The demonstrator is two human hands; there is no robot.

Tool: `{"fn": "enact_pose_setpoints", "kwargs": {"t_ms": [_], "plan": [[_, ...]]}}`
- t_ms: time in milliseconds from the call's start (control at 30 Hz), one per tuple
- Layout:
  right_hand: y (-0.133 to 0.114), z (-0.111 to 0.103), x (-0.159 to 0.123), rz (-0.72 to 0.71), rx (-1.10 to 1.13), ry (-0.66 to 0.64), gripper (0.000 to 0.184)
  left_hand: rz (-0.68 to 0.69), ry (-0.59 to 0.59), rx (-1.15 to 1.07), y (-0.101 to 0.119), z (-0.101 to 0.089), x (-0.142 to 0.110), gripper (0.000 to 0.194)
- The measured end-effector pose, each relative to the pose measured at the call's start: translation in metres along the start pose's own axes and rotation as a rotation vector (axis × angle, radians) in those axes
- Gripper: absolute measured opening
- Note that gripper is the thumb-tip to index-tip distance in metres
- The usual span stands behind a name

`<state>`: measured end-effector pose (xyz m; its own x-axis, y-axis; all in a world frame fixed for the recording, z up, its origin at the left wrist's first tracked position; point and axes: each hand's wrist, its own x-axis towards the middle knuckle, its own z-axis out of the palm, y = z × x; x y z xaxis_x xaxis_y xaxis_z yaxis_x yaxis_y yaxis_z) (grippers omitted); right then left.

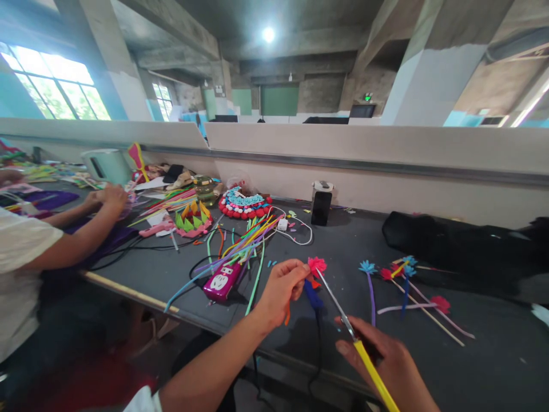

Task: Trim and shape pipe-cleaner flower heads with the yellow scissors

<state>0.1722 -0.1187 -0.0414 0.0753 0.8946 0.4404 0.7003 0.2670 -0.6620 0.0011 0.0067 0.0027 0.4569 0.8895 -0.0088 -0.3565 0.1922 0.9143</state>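
Observation:
Pinched between the fingertips of my left hand point(288, 286) is a pinkish-red craft flower point(317, 266). An orange strip hangs below that hand. My right hand point(386, 357) grips scissors with yellow handles point(372, 372), and their metal blades point(337, 300) reach up to the flower, the tip at its petals. Just behind the blades lies a blue tool with a black cord point(313, 296), perhaps a glue gun, partly hidden. Right of my hands, a blue flower on a purple stem point(368, 268) lies beside several more stemmed flowers point(440, 305).
A purple power strip point(222, 281) and a bundle of coloured strips point(246, 240) lie to the left. Behind are a phone point(321, 207), a red-and-blue beaded piece point(244, 203) and a black bag point(454, 252). A co-worker's hands point(112, 197) work at far left.

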Motion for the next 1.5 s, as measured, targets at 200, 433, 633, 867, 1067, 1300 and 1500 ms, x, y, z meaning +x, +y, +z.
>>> {"fn": "enact_pose_setpoints", "kwargs": {"t_ms": [200, 433, 633, 867, 1067, 1300, 1500], "plan": [[0.009, 0.003, -0.005, -0.085, -0.206, -0.001, 0.033, -0.032, -0.018, -0.043, 0.001, -0.001, 0.0, 0.022], [0.005, 0.003, -0.004, -0.097, -0.237, 0.01, 0.031, 0.055, 0.029, 0.024, 0.003, 0.0, 0.0, 0.023], [0.003, -0.002, -0.003, -0.082, -0.328, 0.042, 0.031, 0.241, 0.133, 0.319, 0.005, 0.005, -0.005, 0.024], [0.002, -0.003, -0.005, -0.03, -0.293, -0.028, 0.029, 0.4, 0.149, 0.687, 0.003, 0.003, -0.008, 0.025], [0.006, -0.001, -0.007, -0.012, -0.237, -0.013, 0.03, 0.428, 0.138, 0.73, 0.001, 0.002, -0.007, 0.025], [0.004, 0.003, -0.006, 0.073, -0.017, -0.02, 0.027, 0.394, 0.142, 0.714, 0.0, 0.004, -0.008, 0.027], [-0.018, -0.001, -0.007, 0.462, 0.485, -0.127, 0.041, 0.382, 0.151, 0.641, 0.002, 0.006, -0.009, 0.025]]}}
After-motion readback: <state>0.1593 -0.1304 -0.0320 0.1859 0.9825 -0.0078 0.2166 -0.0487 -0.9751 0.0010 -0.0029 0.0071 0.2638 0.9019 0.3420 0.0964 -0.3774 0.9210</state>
